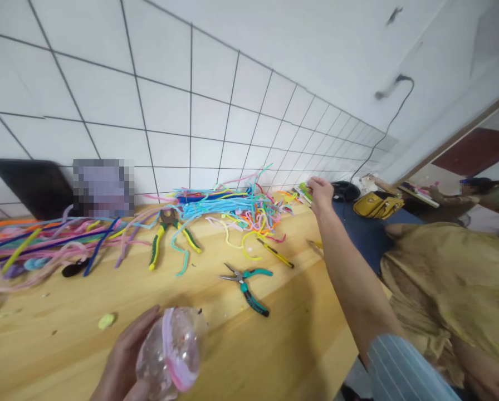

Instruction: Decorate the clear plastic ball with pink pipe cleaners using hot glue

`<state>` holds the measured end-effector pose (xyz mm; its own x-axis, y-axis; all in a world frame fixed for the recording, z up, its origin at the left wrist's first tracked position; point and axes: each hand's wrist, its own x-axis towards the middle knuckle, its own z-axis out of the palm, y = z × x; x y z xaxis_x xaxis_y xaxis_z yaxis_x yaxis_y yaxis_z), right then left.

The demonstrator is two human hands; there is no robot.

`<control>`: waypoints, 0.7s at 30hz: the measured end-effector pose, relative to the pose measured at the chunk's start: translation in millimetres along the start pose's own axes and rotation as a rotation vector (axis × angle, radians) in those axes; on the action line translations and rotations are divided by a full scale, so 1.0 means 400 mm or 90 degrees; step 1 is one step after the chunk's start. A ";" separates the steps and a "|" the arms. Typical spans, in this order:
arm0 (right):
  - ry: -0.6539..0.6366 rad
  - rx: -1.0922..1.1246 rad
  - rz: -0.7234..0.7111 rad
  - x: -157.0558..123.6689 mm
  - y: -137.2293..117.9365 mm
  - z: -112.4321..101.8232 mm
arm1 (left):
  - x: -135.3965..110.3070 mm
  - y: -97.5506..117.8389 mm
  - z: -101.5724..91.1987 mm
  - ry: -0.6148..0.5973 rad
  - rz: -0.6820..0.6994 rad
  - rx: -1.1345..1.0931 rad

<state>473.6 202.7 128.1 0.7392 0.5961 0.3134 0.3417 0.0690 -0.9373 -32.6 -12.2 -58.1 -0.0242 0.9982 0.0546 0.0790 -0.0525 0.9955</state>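
Observation:
My left hand (126, 356) is closed around a clear, crinkled plastic bag (193, 340) with a lilac-pink band across it, low over the table's front. Small specks show in the bag. At the far right end of the table, my right hand (321, 192) is stretched out with its fingers bent together beside a green and white item (304, 190) near the wall. What those fingers pinch is too small to make out. Between the hands lie teal-handled needle-nose pliers (245, 278), jaws apart, and a yellow utility knife (277, 253).
Bundled blue pipe cleaners (216, 206) and a multicoloured heap of them (53, 245) line the tiled wall. Green-and-yellow pliers (168, 223) lie between. A black tablet-like panel (34, 186) leans on the wall. At right are a yellow bag (377, 206) and a person in tan clothing (450, 278).

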 end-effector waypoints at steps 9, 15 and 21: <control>-0.406 0.069 -0.184 -0.545 -0.111 -0.096 | -0.023 0.161 -0.045 0.004 0.188 0.153; -0.719 0.021 -0.472 -0.785 -0.153 -0.059 | 0.004 0.283 -0.036 -0.092 0.205 0.148; -0.723 0.055 -0.431 -0.816 -0.178 0.011 | 0.052 0.315 -0.040 -0.195 0.090 0.063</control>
<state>205.6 6.8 91.8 -0.4697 0.7547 0.4581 0.3790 0.6410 -0.6674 -39.1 1.7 69.6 0.2932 0.9441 0.1506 0.1562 -0.2027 0.9667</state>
